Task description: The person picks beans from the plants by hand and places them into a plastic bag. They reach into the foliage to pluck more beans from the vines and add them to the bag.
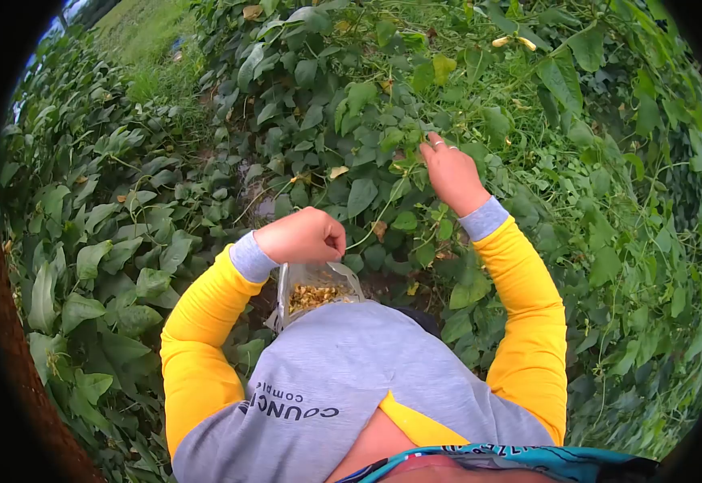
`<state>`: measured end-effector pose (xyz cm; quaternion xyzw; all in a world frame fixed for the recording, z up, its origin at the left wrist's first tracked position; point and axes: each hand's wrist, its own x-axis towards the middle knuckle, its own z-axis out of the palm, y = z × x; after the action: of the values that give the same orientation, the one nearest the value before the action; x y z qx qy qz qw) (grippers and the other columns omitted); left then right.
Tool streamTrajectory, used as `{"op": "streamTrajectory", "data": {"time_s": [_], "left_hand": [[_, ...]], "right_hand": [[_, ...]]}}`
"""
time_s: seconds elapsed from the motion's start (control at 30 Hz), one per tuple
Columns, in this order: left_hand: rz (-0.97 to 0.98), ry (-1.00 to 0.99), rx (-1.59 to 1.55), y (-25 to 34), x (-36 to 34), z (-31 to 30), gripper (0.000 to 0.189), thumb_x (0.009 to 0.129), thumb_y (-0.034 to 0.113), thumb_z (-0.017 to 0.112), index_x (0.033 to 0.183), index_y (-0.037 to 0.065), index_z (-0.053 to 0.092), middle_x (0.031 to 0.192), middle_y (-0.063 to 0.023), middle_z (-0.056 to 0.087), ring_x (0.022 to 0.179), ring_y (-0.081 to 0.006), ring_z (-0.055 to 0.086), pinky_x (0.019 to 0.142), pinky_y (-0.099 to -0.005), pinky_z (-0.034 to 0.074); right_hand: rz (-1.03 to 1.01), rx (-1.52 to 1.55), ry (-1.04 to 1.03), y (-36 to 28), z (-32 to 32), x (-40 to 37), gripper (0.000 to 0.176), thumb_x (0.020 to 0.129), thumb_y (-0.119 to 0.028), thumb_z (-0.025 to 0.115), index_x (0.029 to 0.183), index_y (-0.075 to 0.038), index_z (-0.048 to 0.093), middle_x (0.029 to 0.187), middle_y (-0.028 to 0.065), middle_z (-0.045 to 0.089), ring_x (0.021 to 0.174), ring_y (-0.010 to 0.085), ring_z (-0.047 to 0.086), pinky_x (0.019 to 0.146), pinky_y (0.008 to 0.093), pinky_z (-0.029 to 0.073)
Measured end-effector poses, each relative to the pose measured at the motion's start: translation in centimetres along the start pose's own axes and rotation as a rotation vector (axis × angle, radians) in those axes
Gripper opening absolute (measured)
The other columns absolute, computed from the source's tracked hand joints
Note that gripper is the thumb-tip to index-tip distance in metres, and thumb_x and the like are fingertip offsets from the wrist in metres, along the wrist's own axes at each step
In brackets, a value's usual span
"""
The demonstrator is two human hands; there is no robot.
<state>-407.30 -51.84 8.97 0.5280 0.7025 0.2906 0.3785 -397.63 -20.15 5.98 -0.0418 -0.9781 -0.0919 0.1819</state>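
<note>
Your left hand is curled, your right hand half-open, any hold unclear; the central bag looks floppy: grip its rim.

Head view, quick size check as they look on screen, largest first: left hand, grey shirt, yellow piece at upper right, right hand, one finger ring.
1. Grey shirt
2. Left hand and right hand: too alike to rank
3. Yellow piece at upper right
4. Finger ring
</note>
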Motion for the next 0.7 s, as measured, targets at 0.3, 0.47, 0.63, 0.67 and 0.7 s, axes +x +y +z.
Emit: {"op": "streamTrajectory", "data": {"time_s": [0.3,0.47,0.63,0.67,0.7], "left_hand": [[-0.341,0.085,0.495,-15.2,-1.4,17.0,0.027,0.084,0.029,0.067,0.087,0.005,0.078,0.09,-0.0213,0.074,0.085,-0.041,0.072,0.078,-0.0514,0.058],[-0.37,0.173,0.558,-14.3,-1.3,15.7,0.02,0.085,0.02,0.063,0.093,0.01,0.079,0.092,-0.0195,0.075,0.089,-0.0389,0.073,0.078,-0.0513,0.058],[-0.312,0.265,0.469,-12.5,-1.3,14.3,0.018,0.082,0.019,0.065,0.092,0.011,0.078,0.091,-0.0189,0.075,0.09,-0.0381,0.073,0.076,-0.0491,0.059],[-0.337,0.238,0.454,-11.8,-1.4,13.7,0.018,0.082,0.019,0.065,0.091,0.011,0.078,0.091,-0.0189,0.075,0.09,-0.0381,0.073,0.076,-0.0488,0.059],[-0.346,0.244,0.433,-12.8,-1.1,13.7,0.018,0.08,0.022,0.067,0.091,0.011,0.077,0.091,-0.0182,0.075,0.091,-0.0385,0.072,0.076,-0.0492,0.058]], "right_hand": [[-0.339,-0.059,0.055,-2.5,-1.7,7.1,0.009,0.078,-0.011,0.067,0.084,-0.006,0.071,0.097,0.0135,0.066,0.093,0.0295,0.068,0.074,0.0396,0.058],[-0.532,-0.019,0.399,-8.8,-12.3,13.6,0.006,0.084,-0.011,0.062,0.09,-0.009,0.064,0.094,0.0105,0.065,0.083,0.0259,0.069,0.07,0.0385,0.057],[-0.509,-0.032,0.791,-10.1,-25.6,21.7,0.008,0.089,-0.01,0.059,0.097,-0.009,0.057,0.086,0.0122,0.067,0.076,0.0302,0.073,0.062,0.0432,0.059],[-0.468,-0.031,0.892,-9.6,-28.1,23.6,0.007,0.093,-0.008,0.057,0.099,-0.009,0.061,0.086,0.0134,0.068,0.068,0.0319,0.07,0.057,0.0422,0.056],[-0.462,-0.065,1.024,-8.6,-29.9,27.0,0.012,0.096,-0.013,0.059,0.086,-0.008,0.064,0.083,0.0137,0.069,0.061,0.0289,0.068,0.055,0.0413,0.055]]}}
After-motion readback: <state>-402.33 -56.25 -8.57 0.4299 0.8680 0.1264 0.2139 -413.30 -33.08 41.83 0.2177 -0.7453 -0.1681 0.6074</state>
